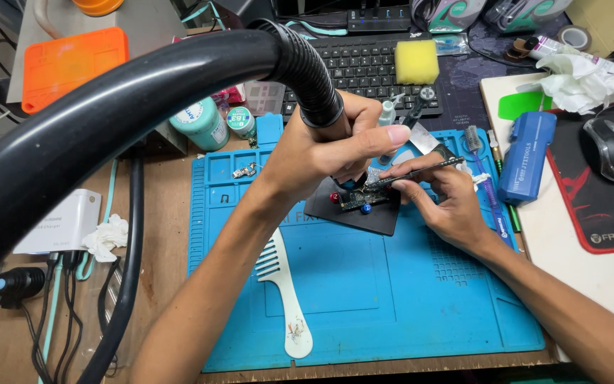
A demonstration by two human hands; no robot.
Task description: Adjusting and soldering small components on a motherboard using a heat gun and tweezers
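Note:
My left hand grips the ribbed end of a thick black hose and holds its nozzle down over a small green circuit board. The board is clamped on a dark holder plate with red and blue knobs, on a blue silicone work mat. My right hand holds thin black tweezers whose tips rest on the board beside the nozzle.
A white comb lies on the mat by my left forearm. A blue tool case, a toothbrush, a mouse on a red pad, a keyboard, a yellow sponge and small jars surround the mat.

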